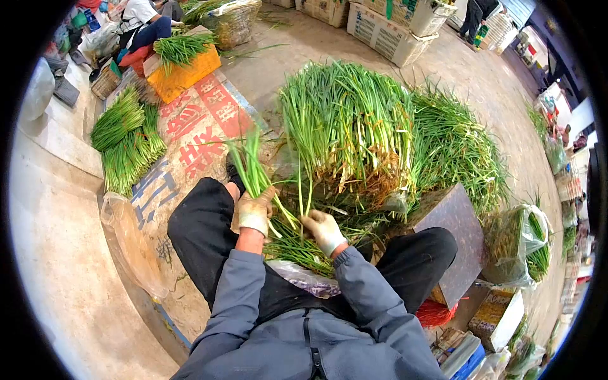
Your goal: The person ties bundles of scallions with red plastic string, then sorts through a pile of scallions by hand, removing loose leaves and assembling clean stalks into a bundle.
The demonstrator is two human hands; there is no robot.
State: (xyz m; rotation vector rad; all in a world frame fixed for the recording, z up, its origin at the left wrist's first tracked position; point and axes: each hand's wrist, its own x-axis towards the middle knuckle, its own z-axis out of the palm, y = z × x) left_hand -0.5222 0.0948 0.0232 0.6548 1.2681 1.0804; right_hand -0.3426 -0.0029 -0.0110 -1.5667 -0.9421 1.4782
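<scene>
My left hand (255, 212), in a pale glove, is closed round a small bunch of green stalks (252, 171) whose leafy tops point up and away. Beside it, my right hand (323, 229), also gloved, pinches a few thin stalks (305, 190) that stand nearly upright. Below both hands, more loose greens (304, 253) lie over a plastic bag (307, 280) on my lap. Just beyond my hands rises a big pile of leafy greens (354, 120) with brown, rooty ends facing me.
Trimmed bundles (126, 136) lie at the left near an orange box (183, 73) topped with greens. A loose heap (456, 152), a dark board (449, 234) and a filled plastic bag (519, 247) are on the right. White crates (386, 35) stand behind; people are farther off.
</scene>
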